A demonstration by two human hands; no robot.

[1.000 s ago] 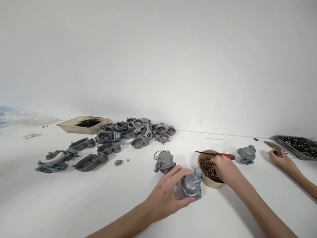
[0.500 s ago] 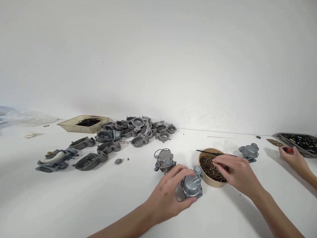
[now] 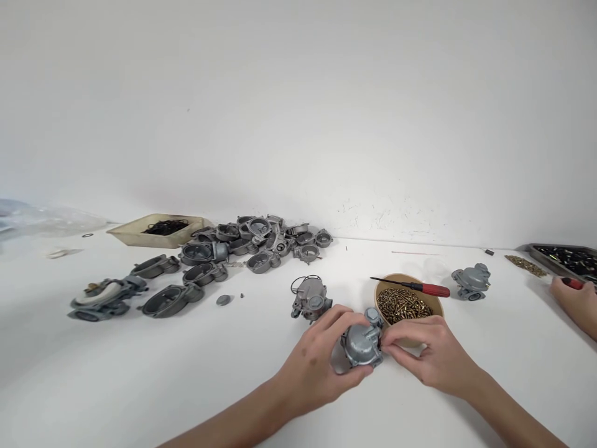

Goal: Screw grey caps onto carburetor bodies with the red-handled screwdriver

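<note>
My left hand point(image 3: 313, 364) is wrapped round a grey metal carburetor body point(image 3: 360, 345) that stands on the white table. My right hand point(image 3: 431, 353) is at the part's right side with thumb and fingers pinched together; whatever they hold is too small to name. Just behind sits a tan bowl point(image 3: 433, 304) full of small brass screws point(image 3: 402, 304). A red-handled screwdriver point(image 3: 413, 287) lies across the bowl's rim. Another carburetor body point(image 3: 310, 298) with a black ring stands behind my left hand.
A heap of grey castings point(image 3: 261, 239) and several loose covers point(image 3: 170, 299) lie at the left, behind them a beige tray point(image 3: 127, 236) of black rings. One more carburetor point(image 3: 471, 280) stands at the right. Another person's hand point(image 3: 577, 302) works by a dark tray point(image 3: 536, 249).
My right hand has left the bowl of screws and come down to the right side of the carburetor body. The screwdriver on the bowl now shows. The other person's hand moved right.
</note>
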